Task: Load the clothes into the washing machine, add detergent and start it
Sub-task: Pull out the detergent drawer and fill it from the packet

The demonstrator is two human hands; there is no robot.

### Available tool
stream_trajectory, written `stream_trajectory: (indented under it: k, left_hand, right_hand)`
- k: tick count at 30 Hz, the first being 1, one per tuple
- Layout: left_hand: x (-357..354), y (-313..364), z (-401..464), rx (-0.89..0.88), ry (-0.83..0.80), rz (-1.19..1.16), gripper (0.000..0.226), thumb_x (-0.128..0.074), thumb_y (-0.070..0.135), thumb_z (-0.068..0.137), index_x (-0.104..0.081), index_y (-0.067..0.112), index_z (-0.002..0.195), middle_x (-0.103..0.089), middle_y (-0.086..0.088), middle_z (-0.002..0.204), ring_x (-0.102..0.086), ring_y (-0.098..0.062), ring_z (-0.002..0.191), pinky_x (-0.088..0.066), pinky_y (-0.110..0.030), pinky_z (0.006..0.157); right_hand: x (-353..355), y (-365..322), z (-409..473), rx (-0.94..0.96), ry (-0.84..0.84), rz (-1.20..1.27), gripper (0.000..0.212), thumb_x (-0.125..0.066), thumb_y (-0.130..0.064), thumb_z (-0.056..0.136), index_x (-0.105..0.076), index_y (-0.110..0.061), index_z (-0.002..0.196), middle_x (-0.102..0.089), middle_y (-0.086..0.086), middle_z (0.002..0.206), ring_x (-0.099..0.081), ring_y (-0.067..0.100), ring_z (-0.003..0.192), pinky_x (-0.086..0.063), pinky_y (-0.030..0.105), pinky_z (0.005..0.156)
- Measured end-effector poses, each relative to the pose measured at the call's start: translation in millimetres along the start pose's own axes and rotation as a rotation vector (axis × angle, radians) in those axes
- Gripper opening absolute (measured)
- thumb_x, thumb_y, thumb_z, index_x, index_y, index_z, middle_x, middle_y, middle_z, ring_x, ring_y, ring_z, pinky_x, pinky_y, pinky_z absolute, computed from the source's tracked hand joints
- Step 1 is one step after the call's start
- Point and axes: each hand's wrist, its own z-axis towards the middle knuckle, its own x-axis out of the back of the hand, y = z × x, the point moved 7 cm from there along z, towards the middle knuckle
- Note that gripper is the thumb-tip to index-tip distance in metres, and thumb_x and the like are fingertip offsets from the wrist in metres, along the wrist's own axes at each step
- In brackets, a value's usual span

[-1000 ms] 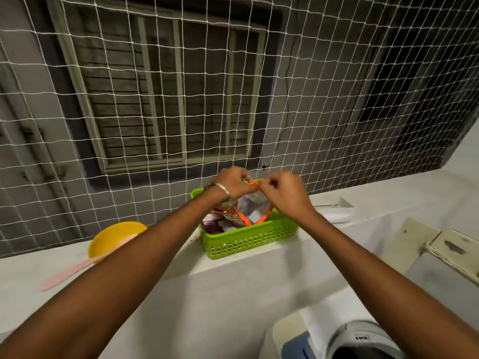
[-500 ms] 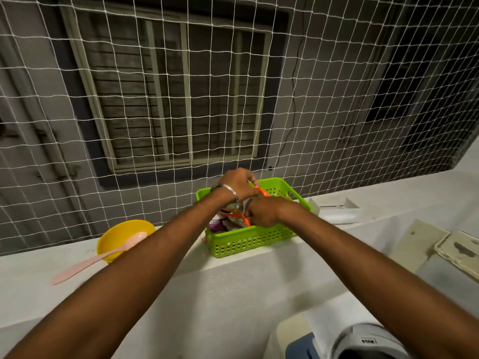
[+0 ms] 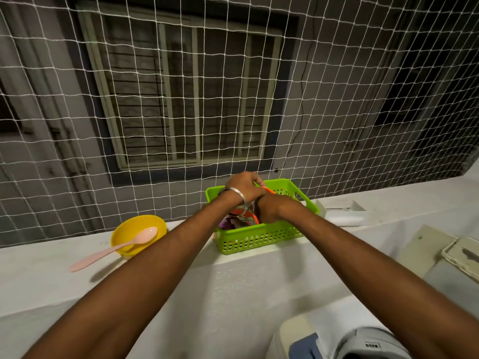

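A green perforated basket [image 3: 261, 238] stands on the white ledge [image 3: 51, 278]. An orange and white detergent pouch [image 3: 243, 212] stands inside it. My left hand [image 3: 245, 186], with a metal bangle on the wrist, grips the pouch's orange top edge. My right hand [image 3: 272, 208] is lower, inside the basket, with its fingers curled on the pouch's side; the fingertips are hidden. Purple sachets [image 3: 228, 224] lie in the basket's left part. The washing machine's top [image 3: 363, 343] shows at the bottom right.
A yellow bowl [image 3: 138, 237] with a pink spoon [image 3: 114, 248] across it sits left of the basket. A white tray-like part [image 3: 344, 216] lies right of it. White netting [image 3: 233, 99] closes off the ledge's far side. Cream tiles [image 3: 461, 252] are at the right.
My right hand has dropped from the pouch's top down into the basket beside the pouch. My left hand stays on the top edge. The view has shifted slightly.
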Motion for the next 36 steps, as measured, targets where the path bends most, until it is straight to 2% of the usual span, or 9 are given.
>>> stream_trajectory:
  k: [3, 6, 9, 13, 16, 22, 25, 31, 36]
  left_hand:
    - [-4, 0, -1, -0.002, -0.026, -0.042, 0.022, -0.073, 0.029, 0.076, -0.074, 0.020, 0.096, -0.074, -0.005, 0.101, -0.067, -0.022, 0.099, -0.053, -0.032, 0.087]
    - [-3, 3, -3, -0.008, -0.031, -0.039, 0.021, -0.070, 0.026, 0.078, -0.073, 0.019, 0.097, -0.073, -0.004, 0.104, -0.066, -0.022, 0.102, -0.052, -0.034, 0.091]
    - [-4, 5, -1, -0.028, -0.035, -0.027, 0.022, -0.070, 0.028, 0.080, -0.073, 0.021, 0.101, -0.073, -0.003, 0.108, -0.065, -0.021, 0.105, -0.051, -0.033, 0.093]
    - [-3, 9, -2, -0.042, -0.032, 0.013, 0.023, -0.066, 0.027, 0.084, -0.073, 0.023, 0.105, -0.072, -0.002, 0.113, -0.065, -0.021, 0.107, -0.050, -0.029, 0.090]
    - [-2, 12, -2, -0.047, -0.022, 0.053, 0.023, -0.066, 0.030, 0.084, -0.073, 0.023, 0.105, -0.072, -0.003, 0.113, -0.064, -0.023, 0.107, -0.049, -0.030, 0.088]
    - [3, 20, 1, -0.068, -0.013, 0.209, 0.025, -0.064, 0.040, 0.085, -0.072, 0.018, 0.095, -0.072, -0.007, 0.105, -0.064, -0.029, 0.103, -0.048, -0.030, 0.084]
    - [5, 27, 2, -0.101, -0.064, 0.302, 0.027, -0.069, 0.043, 0.080, -0.073, 0.019, 0.093, -0.073, -0.005, 0.103, -0.065, -0.027, 0.102, -0.050, -0.031, 0.086]
    - [-5, 33, 2, -0.102, -0.076, 0.392, 0.021, -0.065, 0.037, 0.083, -0.071, 0.021, 0.096, -0.071, -0.008, 0.107, -0.065, -0.030, 0.104, -0.051, -0.034, 0.085]
    - [-1, 34, 2, -0.118, -0.099, 0.465, 0.032, -0.059, 0.045, 0.087, -0.068, 0.018, 0.100, -0.068, -0.011, 0.110, -0.062, -0.033, 0.105, -0.051, -0.038, 0.087]
  right_hand:
    - [0, 1, 1, -0.026, 0.011, -0.015, 0.044, -0.055, -0.035, 0.095, -0.056, -0.015, 0.134, -0.055, 0.006, 0.139, -0.053, 0.029, 0.124, -0.048, 0.040, 0.100]
    - [0, 1, 1, -0.054, 0.018, -0.016, 0.045, -0.057, -0.038, 0.093, -0.056, -0.019, 0.133, -0.056, 0.003, 0.138, -0.054, 0.030, 0.124, -0.048, 0.043, 0.101]
    - [3, 3, -5, -0.080, 0.047, -0.031, 0.037, -0.052, -0.028, 0.095, -0.057, -0.015, 0.130, -0.059, 0.005, 0.134, -0.056, 0.030, 0.123, -0.048, 0.041, 0.098]
    - [11, 6, -14, -0.094, 0.211, -0.025, 0.039, -0.044, -0.033, 0.099, -0.054, -0.013, 0.131, -0.060, 0.006, 0.133, -0.058, 0.029, 0.121, -0.047, 0.038, 0.095]
    - [10, 11, -18, -0.109, 0.202, -0.054, 0.044, -0.046, -0.041, 0.098, -0.053, -0.013, 0.132, -0.060, 0.006, 0.133, -0.058, 0.028, 0.121, -0.047, 0.038, 0.095]
    - [18, 14, -31, -0.114, 0.381, -0.105, 0.034, -0.049, -0.033, 0.099, -0.060, -0.010, 0.122, -0.064, 0.011, 0.124, -0.062, 0.029, 0.114, -0.050, 0.036, 0.088]
    - [10, 16, -29, -0.111, 0.337, -0.114, 0.030, -0.046, -0.016, 0.098, -0.059, -0.008, 0.123, -0.064, 0.012, 0.126, -0.061, 0.030, 0.116, -0.049, 0.037, 0.090]
    - [3, 26, -20, -0.087, 0.211, -0.031, 0.031, -0.054, -0.025, 0.095, -0.062, -0.012, 0.122, -0.065, 0.010, 0.124, -0.062, 0.030, 0.113, -0.050, 0.035, 0.086]
    - [8, 24, -27, -0.103, 0.458, -0.061, 0.024, -0.056, -0.026, 0.094, -0.066, -0.015, 0.113, -0.069, 0.010, 0.112, -0.066, 0.031, 0.103, -0.051, 0.034, 0.079]
